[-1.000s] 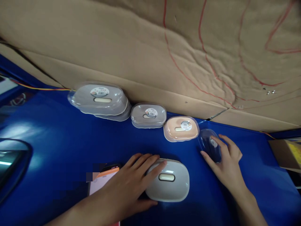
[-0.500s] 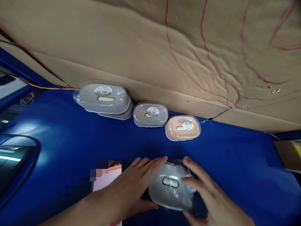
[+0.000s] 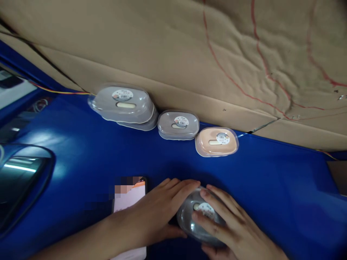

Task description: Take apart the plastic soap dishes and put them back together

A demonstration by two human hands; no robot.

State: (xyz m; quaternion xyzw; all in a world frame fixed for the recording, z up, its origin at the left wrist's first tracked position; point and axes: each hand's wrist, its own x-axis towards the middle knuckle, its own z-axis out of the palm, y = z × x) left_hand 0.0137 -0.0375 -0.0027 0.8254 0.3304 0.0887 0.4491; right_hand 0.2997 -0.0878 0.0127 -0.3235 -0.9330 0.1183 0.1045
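An oval grey box [image 3: 189, 216] with a clear plastic cover, perhaps a lunch box, is held low at the front of the table. My left hand [image 3: 165, 202] is wrapped round its left side, thumb below and fingers at the far edge. Over its right part lies my right hand [image 3: 227, 224], fingers across the top and thumb at the near edge. A round white label [image 3: 207, 209] shows between those fingers, partly covering the cream slot on the lid. Under my left forearm a phone [image 3: 130, 196] with a lit screen is partly hidden.
Stacked grey boxes [image 3: 103, 108], one grey box [image 3: 166, 124] and a peach box [image 3: 211, 135], all labelled, line the back edge. Behind them rises a brown cardboard wall [image 3: 135, 43]. A dark screen with a cable [image 3: 52, 162] lies left on the blue table [image 3: 271, 187].
My right hand has moved from the box's right edge over its top. The white label now lies on the lid beside the slot, which was uncovered before. The view has shifted slightly.
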